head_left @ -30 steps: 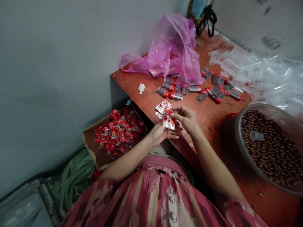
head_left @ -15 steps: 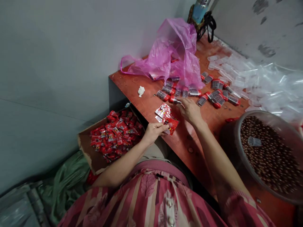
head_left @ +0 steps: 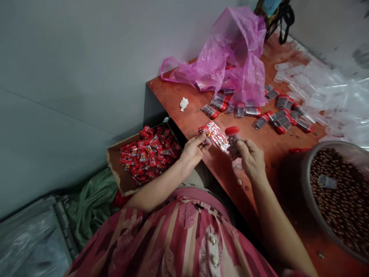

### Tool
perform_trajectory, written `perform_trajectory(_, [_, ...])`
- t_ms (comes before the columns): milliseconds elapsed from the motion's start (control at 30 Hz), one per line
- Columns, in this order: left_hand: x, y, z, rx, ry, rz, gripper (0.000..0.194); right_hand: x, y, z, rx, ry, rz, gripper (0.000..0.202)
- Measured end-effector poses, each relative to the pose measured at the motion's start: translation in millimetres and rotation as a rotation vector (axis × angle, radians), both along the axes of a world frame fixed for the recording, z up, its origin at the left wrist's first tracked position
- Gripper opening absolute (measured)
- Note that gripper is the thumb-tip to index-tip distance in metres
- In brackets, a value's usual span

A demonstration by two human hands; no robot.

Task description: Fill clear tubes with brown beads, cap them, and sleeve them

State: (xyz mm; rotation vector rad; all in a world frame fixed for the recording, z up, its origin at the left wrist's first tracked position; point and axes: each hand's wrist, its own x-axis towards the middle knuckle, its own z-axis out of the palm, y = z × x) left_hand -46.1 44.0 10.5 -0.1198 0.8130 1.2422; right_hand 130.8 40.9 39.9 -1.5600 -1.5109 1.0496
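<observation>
My left hand (head_left: 193,151) pinches a red and white printed wrapper (head_left: 216,134) by its near end, over the front left corner of the red table (head_left: 271,150). My right hand (head_left: 251,158) holds a small clear tube with a red cap (head_left: 232,139), filled with dark beads, just to the right of the wrapper. The tube's cap points away from me. Both hands sit close together at the table's edge.
Several more red-capped tubes (head_left: 259,111) lie below a pink plastic bag (head_left: 230,57). Empty clear tubes (head_left: 317,84) pile at the right. A large bowl of dark beads (head_left: 340,192) stands at the near right. A cardboard box of red packets (head_left: 147,154) sits on the floor left.
My right hand reached out to the row of tubes, picked one up and brought it back beside the wrapper. My left hand kept hold of the wrapper.
</observation>
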Motion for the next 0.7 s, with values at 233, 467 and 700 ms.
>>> perform_trajectory(233, [23.7,-2.0,9.5,-0.028,-0.110,0.081,0.012,-26.8,-66.1,-15.0,-0.008,0.057,-0.101,0.027])
perform_trajectory(467, [40.0,-8.2,20.2,0.012,-0.044,-0.018,0.026,-29.5,-69.0,-26.3,0.026,0.142,-0.161,0.029])
perform_trajectory(700, [49.4,-13.6,18.4,0.148,-0.028,-0.010,0.024,-27.3,-66.1,-27.5,0.044,0.197,-0.232,0.026])
